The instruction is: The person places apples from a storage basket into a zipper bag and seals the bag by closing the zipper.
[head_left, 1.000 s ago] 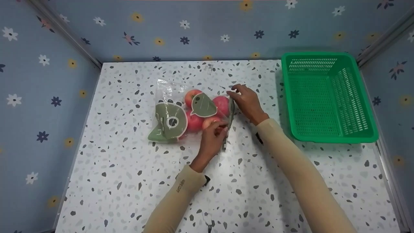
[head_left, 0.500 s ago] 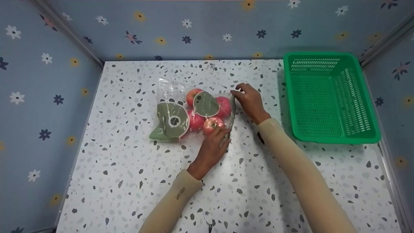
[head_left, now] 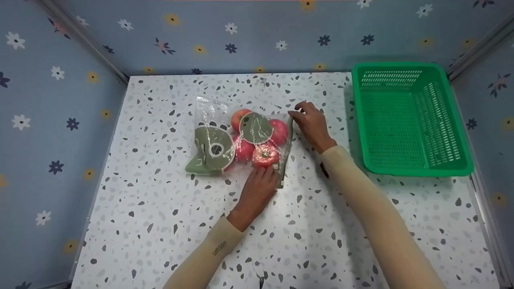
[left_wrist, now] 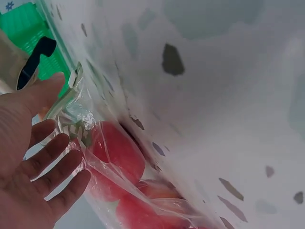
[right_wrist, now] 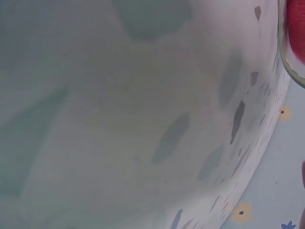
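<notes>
A clear plastic zip bag [head_left: 211, 154] with green dinosaur print lies flat, several red apples [head_left: 265, 155] inside it. A green strip [head_left: 286, 160] runs along its right edge. At that strip's far end, my right hand [head_left: 314, 123] pinches the bag between thumb and fingertips. My left hand [head_left: 257, 190] is at the bag's near side, fingertips close below the nearest apple. The left wrist view shows the fingers of this hand [left_wrist: 59, 183] spread and loosely bent beside the clear film. In the right wrist view, only the bag's edge [right_wrist: 281, 52] and a fingertip at the border show.
A green plastic basket [head_left: 417, 171] with slotted walls stands to the right, beyond my right forearm. The speckled white table [head_left: 160, 224] reaches back to flower-patterned blue panels [head_left: 257, 36], which also rise at both sides.
My left hand has released the near end of the green strip and slid down and left, uncovering the nearest apple. My right hand keeps its pinch, shifted slightly up and right.
</notes>
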The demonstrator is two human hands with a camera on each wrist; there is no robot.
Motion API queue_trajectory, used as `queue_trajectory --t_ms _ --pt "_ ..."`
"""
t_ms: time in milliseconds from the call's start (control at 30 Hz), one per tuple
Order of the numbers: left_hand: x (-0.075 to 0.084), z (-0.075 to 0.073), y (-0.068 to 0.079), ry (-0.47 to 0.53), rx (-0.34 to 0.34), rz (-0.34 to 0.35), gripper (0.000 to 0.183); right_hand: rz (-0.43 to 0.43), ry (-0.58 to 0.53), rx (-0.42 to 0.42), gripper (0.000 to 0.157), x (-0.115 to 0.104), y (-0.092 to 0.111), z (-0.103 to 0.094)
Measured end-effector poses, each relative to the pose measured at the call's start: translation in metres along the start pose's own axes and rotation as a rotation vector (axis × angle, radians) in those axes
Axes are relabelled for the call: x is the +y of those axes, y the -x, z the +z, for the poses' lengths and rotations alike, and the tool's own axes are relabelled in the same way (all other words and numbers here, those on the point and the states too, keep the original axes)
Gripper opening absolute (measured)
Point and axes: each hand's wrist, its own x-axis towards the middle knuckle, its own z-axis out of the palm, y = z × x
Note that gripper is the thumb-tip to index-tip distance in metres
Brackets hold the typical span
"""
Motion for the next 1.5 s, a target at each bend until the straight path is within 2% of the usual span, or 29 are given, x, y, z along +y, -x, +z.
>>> queue_trajectory --t_ms 233,400,500,700,800,867,1000,1200,1400,1500 --pt "-0.001 0.009 0.001 -0.051 -0.018 0.038 0.039 0.081 -0.005 -0.033 0.013 -0.002 -0.002 -0.002" --pt "-0.002 0.013 0.001 -0.08 0.003 0.049 0.038 0.236 -0.098 -0.059 0.018 -0.005 -0.002 -0.001" --pt "-0.003 0.016 0.0 -0.112 0.024 0.066 0.036 0.299 -0.122 -0.065 0.02 -0.006 -0.002 -0.001" --pt "-0.005 0.021 -0.001 -0.158 0.073 0.108 0.029 0.267 -0.08 -0.071 0.017 -0.005 0.0 -0.001" --pt "-0.005 0.021 -0.002 -0.15 0.093 0.115 0.026 0.15 -0.021 -0.041 0.015 -0.002 0.002 -0.002" --pt "-0.005 0.02 -0.001 -0.138 0.098 0.118 0.023 0.036 0.051 -0.011 0.015 0.001 0.003 -0.002" --pt "-0.004 0.018 -0.001 -0.125 0.093 0.113 0.022 -0.051 0.087 0.036 0.016 0.006 0.003 -0.003" --pt "-0.004 0.018 0.0 -0.117 0.075 0.103 0.023 -0.001 0.089 0.015 0.017 0.007 0.003 -0.006" --pt "-0.007 0.016 0.003 -0.098 0.109 0.129 0.024 0.152 0.046 -0.045 0.012 0.005 0.001 -0.011" --pt "-0.01 0.015 0.006 -0.067 0.135 0.137 0.026 0.193 0.026 -0.047 0.011 0.005 0.0 -0.014"
